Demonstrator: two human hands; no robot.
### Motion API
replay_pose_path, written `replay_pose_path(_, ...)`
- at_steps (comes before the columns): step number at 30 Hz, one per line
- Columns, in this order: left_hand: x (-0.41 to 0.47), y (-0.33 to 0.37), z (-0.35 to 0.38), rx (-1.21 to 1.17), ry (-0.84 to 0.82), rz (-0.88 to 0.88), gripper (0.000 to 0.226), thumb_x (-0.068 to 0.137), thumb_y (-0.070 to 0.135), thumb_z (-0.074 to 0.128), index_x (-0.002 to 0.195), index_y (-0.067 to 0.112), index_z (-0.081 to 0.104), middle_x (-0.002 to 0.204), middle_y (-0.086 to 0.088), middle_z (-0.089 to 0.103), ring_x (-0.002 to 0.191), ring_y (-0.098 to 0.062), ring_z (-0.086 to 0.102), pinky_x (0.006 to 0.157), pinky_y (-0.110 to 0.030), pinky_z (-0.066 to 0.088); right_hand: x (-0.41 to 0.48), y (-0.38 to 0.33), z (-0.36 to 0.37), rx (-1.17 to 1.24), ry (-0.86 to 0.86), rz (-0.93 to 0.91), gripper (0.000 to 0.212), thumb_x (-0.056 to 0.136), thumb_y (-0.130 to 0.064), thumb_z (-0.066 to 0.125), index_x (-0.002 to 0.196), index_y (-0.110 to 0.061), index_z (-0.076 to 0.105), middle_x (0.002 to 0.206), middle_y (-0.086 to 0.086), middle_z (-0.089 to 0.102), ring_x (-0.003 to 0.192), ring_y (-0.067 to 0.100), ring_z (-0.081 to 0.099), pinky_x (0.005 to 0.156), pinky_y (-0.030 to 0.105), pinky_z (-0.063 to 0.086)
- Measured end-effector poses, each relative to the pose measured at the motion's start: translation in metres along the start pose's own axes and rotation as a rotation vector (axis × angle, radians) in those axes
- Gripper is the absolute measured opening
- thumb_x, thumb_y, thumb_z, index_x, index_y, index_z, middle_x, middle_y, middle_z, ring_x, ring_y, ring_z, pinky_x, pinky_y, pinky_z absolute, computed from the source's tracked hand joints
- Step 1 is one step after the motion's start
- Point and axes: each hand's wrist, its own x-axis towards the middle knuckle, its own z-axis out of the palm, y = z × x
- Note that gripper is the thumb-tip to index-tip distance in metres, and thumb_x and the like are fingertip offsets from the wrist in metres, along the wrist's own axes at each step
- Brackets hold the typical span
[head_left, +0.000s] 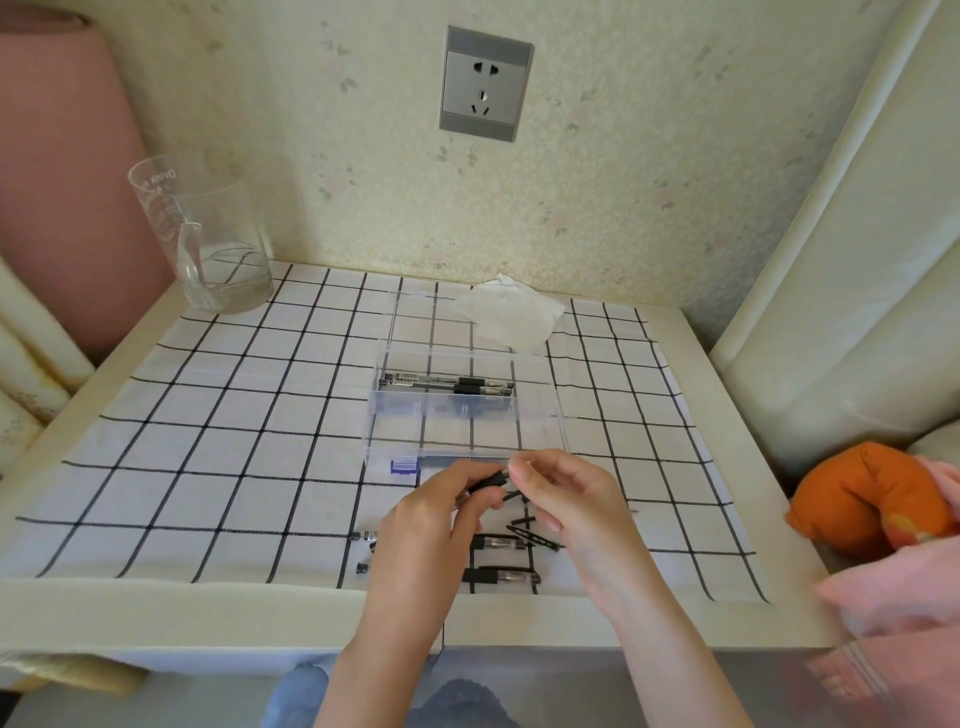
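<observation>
My left hand grips a black pen above the near part of the checked cloth. My right hand pinches the pen's far end with thumb and fingertips. Below the hands lie loose pens and small black pen parts on the cloth. Behind the hands stands a clear plastic box holding two or three pens. Its clear lid lies open toward me.
A glass jug with a little water stands at the back left. A white tissue lies behind the box. A small purple clip sits left of the hands. An orange cushion lies off the table's right edge.
</observation>
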Motion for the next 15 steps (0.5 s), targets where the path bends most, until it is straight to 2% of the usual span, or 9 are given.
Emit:
replay_pose_path(3, 0.0002, -0.0020, 0.0002, 0.006, 0.011, -0.006, 0.025, 0.088, 0.029, 0.056, 0.092, 0.054, 0.052, 0.074, 0.028, 0.062, 0.077, 0.009, 0.057, 0.067, -0.007, 0.043, -0.0010, -0.0022, -0.0013, 0.031, -0.035, 0.008, 0.016, 0.082, -0.023, 0.067, 0.094, -0.014, 0.071, 0.070, -0.012, 0.064, 0.054, -0.002, 0.053, 0.049, 0.011, 0.037)
replay_pose_path(6, -0.0004, -0.0022, 0.0001, -0.004, 0.001, -0.014, 0.019, 0.088, 0.030, 0.056, 0.097, 0.047, 0.057, 0.075, 0.028, 0.062, 0.078, 0.008, 0.057, 0.069, -0.010, 0.045, 0.0009, -0.0012, -0.0024, -0.020, -0.022, 0.014, 0.018, 0.078, -0.034, 0.067, 0.089, -0.018, 0.070, 0.066, -0.015, 0.061, 0.051, 0.000, 0.048, 0.050, 0.013, 0.034)
replay_pose_path(10, 0.0000, 0.0004, -0.0008, 0.011, -0.006, -0.012, 0.027, 0.087, 0.030, 0.056, 0.090, 0.057, 0.049, 0.074, 0.032, 0.061, 0.080, 0.009, 0.057, 0.069, -0.010, 0.045, 0.0029, 0.0005, -0.0033, -0.002, -0.019, -0.006, 0.014, 0.082, -0.024, 0.067, 0.090, -0.014, 0.070, 0.069, -0.013, 0.063, 0.053, -0.002, 0.052, 0.053, 0.013, 0.037)
replay_pose_path(12, 0.0000, 0.0002, -0.0013, 0.016, -0.001, -0.016, 0.028, 0.088, 0.030, 0.056, 0.089, 0.057, 0.049, 0.073, 0.031, 0.061, 0.079, 0.009, 0.057, 0.069, -0.010, 0.045, 0.0024, 0.0000, -0.0029, 0.028, -0.038, 0.004, 0.021, 0.079, -0.028, 0.068, 0.096, -0.016, 0.071, 0.072, -0.013, 0.063, 0.053, 0.000, 0.049, 0.054, 0.016, 0.034)
replay_pose_path(15, -0.0008, 0.0008, -0.0019, 0.021, -0.005, -0.015, 0.028, 0.087, 0.030, 0.056, 0.089, 0.057, 0.048, 0.074, 0.029, 0.061, 0.079, 0.008, 0.057, 0.069, -0.010, 0.046, 0.0032, 0.0007, -0.0029, 0.002, -0.029, 0.002, 0.024, 0.075, -0.033, 0.069, 0.090, -0.015, 0.071, 0.066, -0.012, 0.061, 0.050, 0.003, 0.042, 0.052, 0.017, 0.033)
